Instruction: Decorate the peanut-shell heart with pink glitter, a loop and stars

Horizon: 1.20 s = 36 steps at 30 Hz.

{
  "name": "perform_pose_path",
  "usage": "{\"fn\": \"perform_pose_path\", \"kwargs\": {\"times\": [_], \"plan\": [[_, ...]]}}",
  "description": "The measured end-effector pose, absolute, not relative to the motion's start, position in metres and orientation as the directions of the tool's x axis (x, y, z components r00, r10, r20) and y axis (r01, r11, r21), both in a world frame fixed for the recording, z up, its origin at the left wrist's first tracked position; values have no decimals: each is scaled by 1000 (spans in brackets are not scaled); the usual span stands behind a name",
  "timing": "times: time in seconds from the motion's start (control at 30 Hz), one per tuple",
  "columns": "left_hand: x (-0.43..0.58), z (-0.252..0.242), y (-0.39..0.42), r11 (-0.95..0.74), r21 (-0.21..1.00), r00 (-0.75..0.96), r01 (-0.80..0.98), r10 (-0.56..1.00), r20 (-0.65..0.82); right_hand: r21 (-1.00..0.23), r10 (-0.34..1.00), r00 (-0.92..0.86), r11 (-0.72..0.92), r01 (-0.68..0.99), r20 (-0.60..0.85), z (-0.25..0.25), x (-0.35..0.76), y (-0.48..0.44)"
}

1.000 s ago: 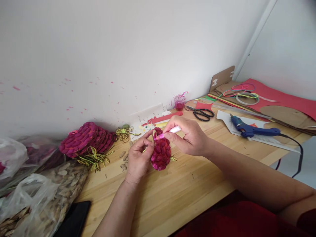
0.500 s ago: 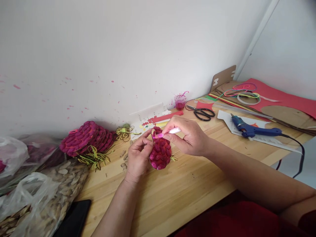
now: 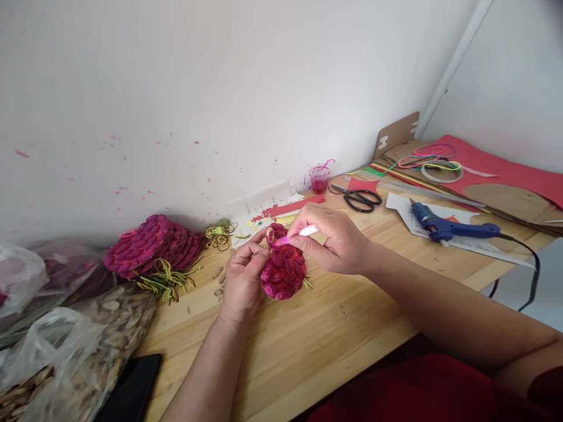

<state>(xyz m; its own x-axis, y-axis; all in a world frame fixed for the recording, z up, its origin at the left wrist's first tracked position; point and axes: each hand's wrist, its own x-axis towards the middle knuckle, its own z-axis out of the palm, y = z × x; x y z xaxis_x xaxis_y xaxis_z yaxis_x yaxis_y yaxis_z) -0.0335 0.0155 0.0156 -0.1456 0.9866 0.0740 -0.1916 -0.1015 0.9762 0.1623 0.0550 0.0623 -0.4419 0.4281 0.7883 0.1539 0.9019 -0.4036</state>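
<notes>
My left hand (image 3: 243, 280) pinches the upper left edge of a round craft piece (image 3: 284, 274) covered in magenta-painted peanut shells, held up over the table. A small loop stands at its top, with bare tan showing inside. Between the fingers of my right hand (image 3: 338, 241) is a white-handled paintbrush (image 3: 309, 231); its pink tip touches the piece near the loop. Yellow-green threads poke out behind the piece's right side. To the left lies a stack of similar magenta shell discs (image 3: 145, 241), with yellow-green yarn (image 3: 167, 281) in front.
A cup of pink liquid (image 3: 319, 180) stands by the paint-spattered wall. Black scissors (image 3: 360, 199), a blue glue gun (image 3: 453, 228) with its cord, and cardboard with red sheets (image 3: 497, 167) lie right. Bags of peanut shells (image 3: 118, 322) and a black flat object (image 3: 134, 387) occupy the left.
The craft piece has turned so that its face shows wider and rounder toward me. The brush tip stays near the loop, and both hands have barely moved.
</notes>
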Motion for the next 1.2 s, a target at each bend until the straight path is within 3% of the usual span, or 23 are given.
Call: {"fn": "perform_pose_path", "kwargs": {"times": [0.67,0.97,1.2], "plan": [[-33,16,16,-48,946,-122,-320,992,9,-415,434,-400,899,140,807,62,163,56],[-33,13,16,-102,963,-117,-249,990,75,-396,427,-407,904,163,807,62,162,54],[-33,16,16,-58,947,-144,-316,990,13,-407,429,-406,902,144,807,62,163,56]]}}
